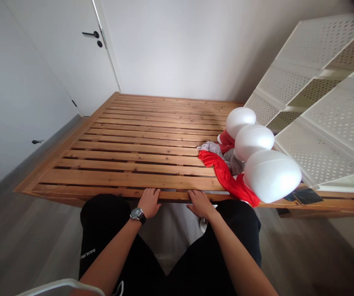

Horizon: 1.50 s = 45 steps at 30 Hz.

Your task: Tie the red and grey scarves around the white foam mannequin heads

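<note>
My left hand (149,202), with a watch (137,214) on its wrist, lies on the front edge of a slatted wooden platform (127,179). Its fingers are stretched over the edge and it holds nothing. My right hand (200,204) rests on the same edge a little to the right, fingers laid out and also holding nothing. Nearest to it is a bright red cloth (223,170), draped towards the front edge. Three smooth white egg-shaped forms, like mannequin heads seen from above, stand in a row: front (272,176), middle (254,142) and back (241,121). A grey cloth (234,161) lies against them.
White perforated panels (318,135) lean or stand on the platform's right side. A flat black object (307,196) lies at the front right edge. A white door (62,49) with a black handle (90,34) is at the back left. My black-trousered knees touch or nearly touch the front edge.
</note>
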### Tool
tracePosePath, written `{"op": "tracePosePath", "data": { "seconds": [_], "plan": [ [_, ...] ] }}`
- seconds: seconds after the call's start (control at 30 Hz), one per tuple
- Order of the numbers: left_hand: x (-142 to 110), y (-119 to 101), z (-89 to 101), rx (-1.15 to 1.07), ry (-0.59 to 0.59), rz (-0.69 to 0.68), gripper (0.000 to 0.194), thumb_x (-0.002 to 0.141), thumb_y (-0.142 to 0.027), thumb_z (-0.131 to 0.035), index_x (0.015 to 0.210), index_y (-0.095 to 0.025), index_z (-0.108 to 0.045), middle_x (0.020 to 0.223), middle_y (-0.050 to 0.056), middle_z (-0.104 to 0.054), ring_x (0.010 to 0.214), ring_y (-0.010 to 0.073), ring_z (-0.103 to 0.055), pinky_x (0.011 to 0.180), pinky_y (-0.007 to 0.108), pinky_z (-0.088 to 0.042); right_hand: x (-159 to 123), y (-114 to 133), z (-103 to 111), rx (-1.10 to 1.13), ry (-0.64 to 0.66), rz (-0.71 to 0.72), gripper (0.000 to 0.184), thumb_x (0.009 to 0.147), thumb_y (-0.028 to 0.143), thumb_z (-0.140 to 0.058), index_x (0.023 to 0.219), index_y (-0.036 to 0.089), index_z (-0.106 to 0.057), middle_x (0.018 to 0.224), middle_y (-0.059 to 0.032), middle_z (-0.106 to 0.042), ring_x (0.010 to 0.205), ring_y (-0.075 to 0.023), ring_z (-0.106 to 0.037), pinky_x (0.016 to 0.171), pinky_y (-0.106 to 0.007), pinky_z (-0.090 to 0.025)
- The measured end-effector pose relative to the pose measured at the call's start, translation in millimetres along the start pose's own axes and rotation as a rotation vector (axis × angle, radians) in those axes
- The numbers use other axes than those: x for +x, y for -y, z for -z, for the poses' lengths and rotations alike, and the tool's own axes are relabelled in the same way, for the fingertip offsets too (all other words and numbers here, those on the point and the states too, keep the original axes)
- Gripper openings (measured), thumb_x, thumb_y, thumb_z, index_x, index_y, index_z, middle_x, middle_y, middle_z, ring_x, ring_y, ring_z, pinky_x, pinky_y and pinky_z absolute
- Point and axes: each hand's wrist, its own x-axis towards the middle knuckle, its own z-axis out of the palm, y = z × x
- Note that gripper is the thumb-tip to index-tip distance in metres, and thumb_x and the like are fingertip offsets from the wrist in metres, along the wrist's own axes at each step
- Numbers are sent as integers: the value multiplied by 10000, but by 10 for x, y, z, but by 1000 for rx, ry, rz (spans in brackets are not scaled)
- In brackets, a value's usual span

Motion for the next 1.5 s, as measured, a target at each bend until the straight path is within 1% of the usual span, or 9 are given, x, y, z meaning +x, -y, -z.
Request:
{"op": "tracePosePath", "data": {
  "seconds": [0.5,0.67,0.87,1.17,1.5],
  "plan": [
    [1,-13,28,35,20,1,632,846,-354,-692,1421,-153,-523,1348,166,-567,1301,330,-499,1223,493,-297,-3,1,1,17,-8,-2,631,916,415,-658,1472,177,-477,1397,-169,-585,1322,-323,-511,1161,-442,-291],
    [0,-11,29,31,19,1,625,848,-357,-695,1420,-172,-523,1365,164,-559,1315,327,-492,1219,494,-303,5,-10,-19,17,-9,-3,637,919,414,-650,1479,166,-474,1406,-171,-582,1332,-334,-504,1170,-460,-285],
    [5,2,9,39,25,-4,652,853,-362,-695,1437,-132,-520,1373,178,-560,1320,337,-489,1230,499,-297,2,1,5,18,2,-4,644,920,415,-647,1481,151,-473,1408,-179,-578,1333,-332,-504,1168,-457,-287],
    [0,-10,33,9,23,8,632,850,-337,-703,1426,-145,-530,1363,176,-565,1326,328,-498,1237,502,-292,2,0,12,25,7,2,637,921,417,-637,1479,155,-475,1412,-177,-578,1334,-325,-501,1170,-444,-277],
    [1,-9,31,13,22,5,635,847,-345,-699,1425,-140,-531,1359,182,-568,1321,335,-496,1230,507,-299,8,-17,-11,20,9,5,643,924,418,-641,1484,151,-470,1412,-182,-571,1336,-324,-498,1159,-435,-280]
  ]
}}
